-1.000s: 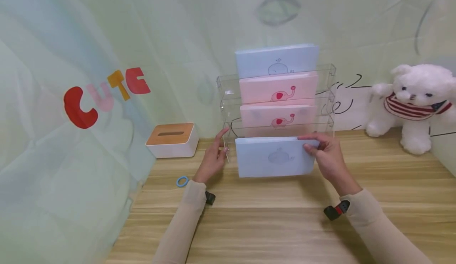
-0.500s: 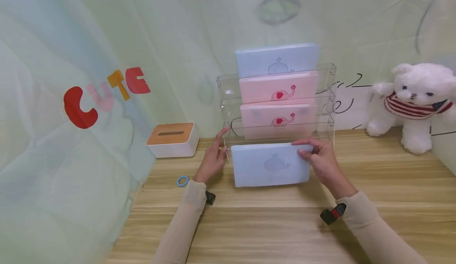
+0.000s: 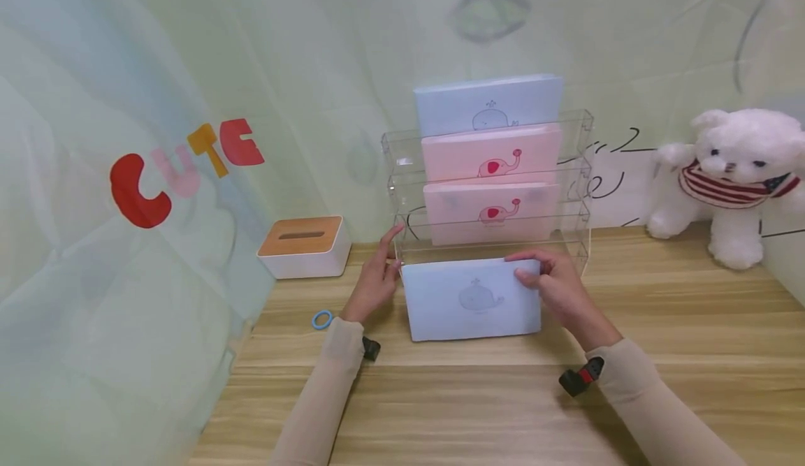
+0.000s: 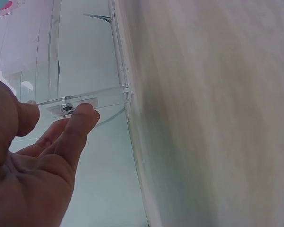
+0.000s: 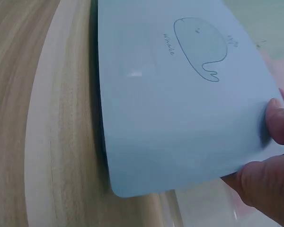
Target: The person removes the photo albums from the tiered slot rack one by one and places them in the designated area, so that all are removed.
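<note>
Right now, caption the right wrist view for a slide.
Right hand pinching a pale blue whale booklet near the wood tabletop.

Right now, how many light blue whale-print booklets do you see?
2: front booklet, pinched by the right hand; rear booklet in the top tier of the clear plastic rack. More may hide behind.

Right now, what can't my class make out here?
Head view: some fingers of the right hand, behind the held booklet.
Head view: inside the box, slot too small.
Head view: part of the bear, past the right edge.
Right wrist view: most of that hand, past the right edge.
</note>
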The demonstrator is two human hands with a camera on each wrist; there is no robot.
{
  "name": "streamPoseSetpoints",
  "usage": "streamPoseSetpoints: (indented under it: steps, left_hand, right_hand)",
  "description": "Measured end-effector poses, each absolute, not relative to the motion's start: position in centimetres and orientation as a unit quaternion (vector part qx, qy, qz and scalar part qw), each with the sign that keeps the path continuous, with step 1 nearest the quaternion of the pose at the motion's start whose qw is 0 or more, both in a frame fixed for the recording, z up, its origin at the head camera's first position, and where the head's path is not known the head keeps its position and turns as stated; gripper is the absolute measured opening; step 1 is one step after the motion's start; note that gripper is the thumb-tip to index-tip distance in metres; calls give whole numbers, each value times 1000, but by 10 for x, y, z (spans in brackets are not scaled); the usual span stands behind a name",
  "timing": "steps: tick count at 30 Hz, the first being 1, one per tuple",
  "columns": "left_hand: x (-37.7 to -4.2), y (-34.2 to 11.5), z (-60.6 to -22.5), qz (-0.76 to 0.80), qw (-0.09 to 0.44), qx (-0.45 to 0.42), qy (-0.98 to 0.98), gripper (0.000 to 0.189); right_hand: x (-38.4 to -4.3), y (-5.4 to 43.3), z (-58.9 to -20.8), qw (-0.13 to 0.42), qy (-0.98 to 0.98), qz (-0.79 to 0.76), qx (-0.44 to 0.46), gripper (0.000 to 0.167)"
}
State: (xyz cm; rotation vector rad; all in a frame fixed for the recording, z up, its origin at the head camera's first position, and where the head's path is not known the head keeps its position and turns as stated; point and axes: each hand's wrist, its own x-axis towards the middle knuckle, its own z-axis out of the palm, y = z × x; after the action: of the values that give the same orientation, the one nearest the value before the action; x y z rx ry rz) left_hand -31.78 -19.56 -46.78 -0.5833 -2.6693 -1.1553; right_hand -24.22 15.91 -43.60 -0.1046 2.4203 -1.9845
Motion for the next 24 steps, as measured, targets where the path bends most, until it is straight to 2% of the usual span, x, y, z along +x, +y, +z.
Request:
streamPoseSetpoints:
  steps: [5,12,24]
  left_hand:
    - [-317,-195,-468,-390,88,-195,-896,79]
    - [-315,-193,-467,-388,85,-197,-896,80]
    - [-315,-195,-467,-386,84,-190,-899,76]
  right_hand:
    - [-249,156,-447,39,781,-622,-20,33]
    - [-259,152,-464,58,760,-647,-12,37]
    - [-276,147,-474,84,763,-641,-7,27]
